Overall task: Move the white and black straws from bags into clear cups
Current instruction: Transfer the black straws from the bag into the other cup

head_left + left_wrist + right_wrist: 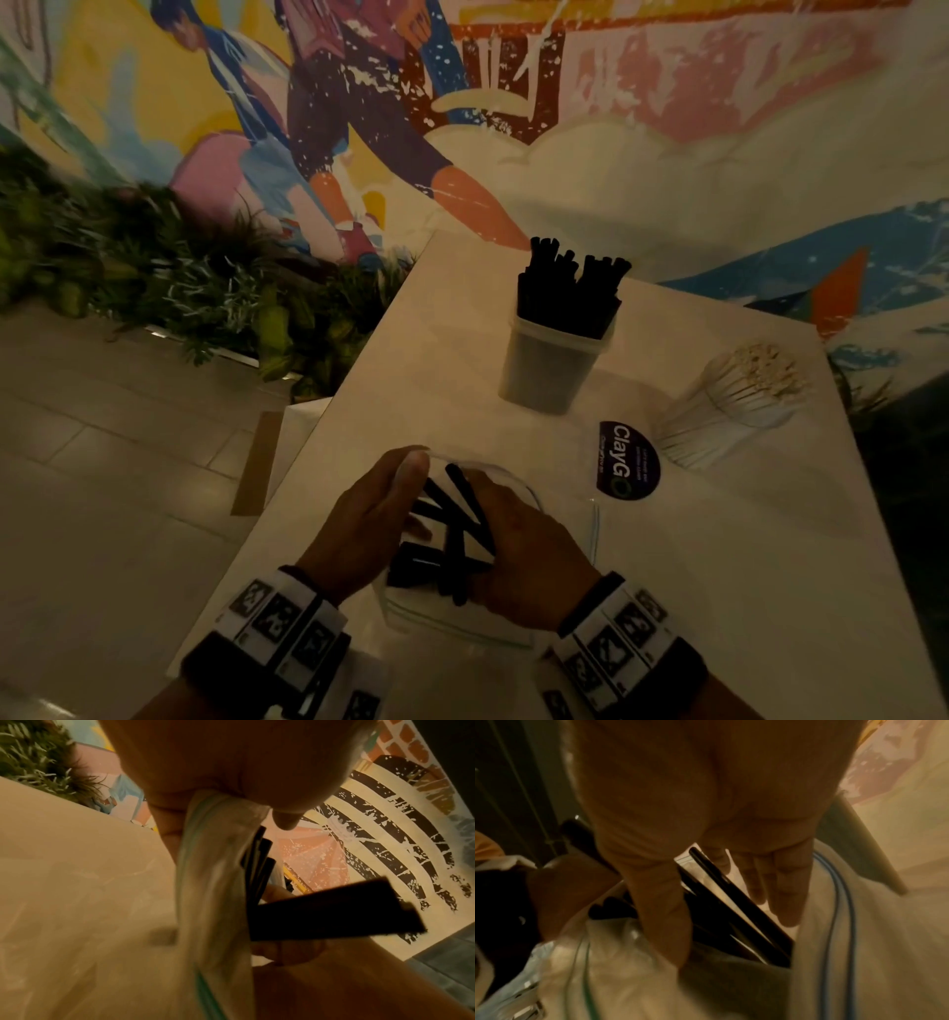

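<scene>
A clear zip bag [567, 506] lies on the white table [770, 591] near its front edge, with several black straws [452, 532] inside. My left hand [393, 493] pinches the bag's zip edge [213, 845] and holds the mouth up. My right hand [495, 547] is inside the bag, thumb on one side and fingers on the other side of the black straws [744, 906]. Farther back, a clear cup [552, 370] stands upright, full of black straws. A second clear cup [729, 406] holds white straws and lies tilted on its side at the right.
A round dark "ClayGo" sticker [627, 466] sits on the table between the bag and the cups. A painted wall runs behind the table. Green plants [154, 277] and a tiled floor lie off the table's left edge.
</scene>
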`<state>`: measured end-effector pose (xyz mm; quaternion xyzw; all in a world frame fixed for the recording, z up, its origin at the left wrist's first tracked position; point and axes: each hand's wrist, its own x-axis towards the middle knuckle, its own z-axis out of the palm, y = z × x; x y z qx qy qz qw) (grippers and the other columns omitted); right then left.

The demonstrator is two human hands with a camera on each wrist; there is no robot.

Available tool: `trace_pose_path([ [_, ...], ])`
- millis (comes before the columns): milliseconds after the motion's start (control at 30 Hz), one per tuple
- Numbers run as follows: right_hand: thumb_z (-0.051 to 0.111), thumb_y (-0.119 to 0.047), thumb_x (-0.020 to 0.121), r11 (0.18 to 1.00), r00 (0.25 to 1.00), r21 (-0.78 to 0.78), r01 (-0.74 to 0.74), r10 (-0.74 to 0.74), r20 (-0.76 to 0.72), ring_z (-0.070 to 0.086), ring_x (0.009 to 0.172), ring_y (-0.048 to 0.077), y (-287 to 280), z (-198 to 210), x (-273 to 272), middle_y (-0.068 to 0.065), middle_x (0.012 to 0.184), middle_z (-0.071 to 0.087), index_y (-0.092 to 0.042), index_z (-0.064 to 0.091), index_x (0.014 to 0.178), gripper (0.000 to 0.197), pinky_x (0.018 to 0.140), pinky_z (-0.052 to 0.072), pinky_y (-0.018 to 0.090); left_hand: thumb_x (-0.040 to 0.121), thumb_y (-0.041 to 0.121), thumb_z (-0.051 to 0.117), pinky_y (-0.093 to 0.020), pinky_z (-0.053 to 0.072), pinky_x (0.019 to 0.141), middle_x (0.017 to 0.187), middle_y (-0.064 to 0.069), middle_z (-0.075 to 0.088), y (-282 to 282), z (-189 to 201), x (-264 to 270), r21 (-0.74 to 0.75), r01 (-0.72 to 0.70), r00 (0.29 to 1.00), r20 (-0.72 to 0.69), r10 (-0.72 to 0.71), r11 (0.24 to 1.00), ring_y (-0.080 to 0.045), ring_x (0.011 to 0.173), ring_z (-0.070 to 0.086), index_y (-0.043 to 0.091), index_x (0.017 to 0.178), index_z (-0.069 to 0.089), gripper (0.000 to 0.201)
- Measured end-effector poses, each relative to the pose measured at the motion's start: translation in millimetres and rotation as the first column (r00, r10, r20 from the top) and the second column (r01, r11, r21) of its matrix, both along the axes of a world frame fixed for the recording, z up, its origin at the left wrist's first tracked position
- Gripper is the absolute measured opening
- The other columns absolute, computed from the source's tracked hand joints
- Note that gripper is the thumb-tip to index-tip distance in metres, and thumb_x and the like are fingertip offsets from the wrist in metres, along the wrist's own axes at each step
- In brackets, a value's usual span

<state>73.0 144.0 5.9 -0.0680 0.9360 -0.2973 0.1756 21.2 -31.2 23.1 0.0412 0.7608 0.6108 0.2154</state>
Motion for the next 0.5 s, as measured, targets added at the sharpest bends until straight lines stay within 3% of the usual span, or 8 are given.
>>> trace_pose_path([
  [67, 0.073, -0.044, 0.076, 0.999, 0.999, -0.022, -0.029, 0.029, -0.033, 0.019, 0.144, 0.015, -4, -7, 0, -0.005, 0.158, 0.015, -0.030, -0.002, 0.150, 0.106, 0.116, 0.025, 0.032, 0.081, 0.060, 0.032, -0.041, 0.058, 0.070, 0.105, -0.003, 0.066, -1, 2, 0, 0.040, -0.006, 0.997, 0.080, 0.003, 0.999, -0.021, 0.079, 0.070, 0.035, 0.118, 0.052, 0.049],
  [133, 0.076, -0.047, 0.072, 0.998, 0.996, -0.052, -0.038, 0.033, -0.083, 0.018, 0.144, 0.014, -9, -12, -1, -0.004, 0.157, 0.018, -0.025, 0.004, 0.151, 0.108, 0.117, 0.023, 0.034, 0.082, 0.060, 0.031, -0.046, 0.057, 0.076, 0.113, -0.003, 0.063, -2, 5, 0, 0.083, 0.001, 0.990, 0.142, -0.012, 0.997, -0.024, 0.088, 0.069, 0.037, 0.123, 0.050, 0.050],
  [300, 0.070, -0.056, 0.072, 0.995, 0.987, -0.093, -0.047, 0.032, -0.159, 0.042, 0.131, 0.017, -10, -18, -2, -0.005, 0.148, 0.037, -0.023, 0.019, 0.149, 0.097, 0.107, 0.039, 0.035, 0.084, 0.056, 0.036, -0.047, 0.049, 0.094, 0.139, 0.001, 0.048, -4, 9, -2, 0.169, -0.023, 0.976, 0.218, -0.015, 0.985, -0.025, 0.122, 0.053, 0.038, 0.133, 0.045, 0.053],
  [333, 0.068, -0.056, 0.074, 0.995, 0.986, -0.091, -0.043, 0.028, -0.166, 0.047, 0.126, 0.017, -9, -18, -1, -0.006, 0.144, 0.041, -0.024, 0.023, 0.147, 0.091, 0.103, 0.042, 0.034, 0.083, 0.054, 0.038, -0.048, 0.051, 0.092, 0.139, 0.003, 0.046, -5, 9, -2, 0.198, -0.052, 0.968, 0.252, 0.000, 0.979, -0.027, 0.123, 0.051, 0.040, 0.131, 0.046, 0.051],
  [433, 0.063, -0.050, 0.081, 0.995, 0.975, -0.095, -0.034, 0.012, -0.221, 0.056, 0.113, 0.016, -8, -19, 0, -0.007, 0.131, 0.053, -0.026, 0.035, 0.139, 0.068, 0.094, 0.048, 0.033, 0.090, 0.045, 0.041, -0.038, 0.059, 0.070, 0.126, 0.003, 0.053, -6, 10, -4, 0.296, -0.129, 0.944, 0.328, 0.026, 0.946, -0.028, 0.108, 0.059, 0.039, 0.126, 0.049, 0.038],
  [500, 0.058, -0.050, 0.084, 0.990, 0.967, -0.134, -0.033, -0.002, -0.256, 0.060, 0.106, 0.015, -8, -23, 1, -0.006, 0.123, 0.058, -0.029, 0.040, 0.134, 0.057, 0.089, 0.051, 0.034, 0.095, 0.035, 0.042, -0.035, 0.059, 0.071, 0.116, 0.006, 0.059, -5, 11, -5, 0.315, -0.133, 0.946, 0.324, 0.025, 0.940, -0.024, 0.099, 0.063, 0.035, 0.125, 0.051, 0.031],
])
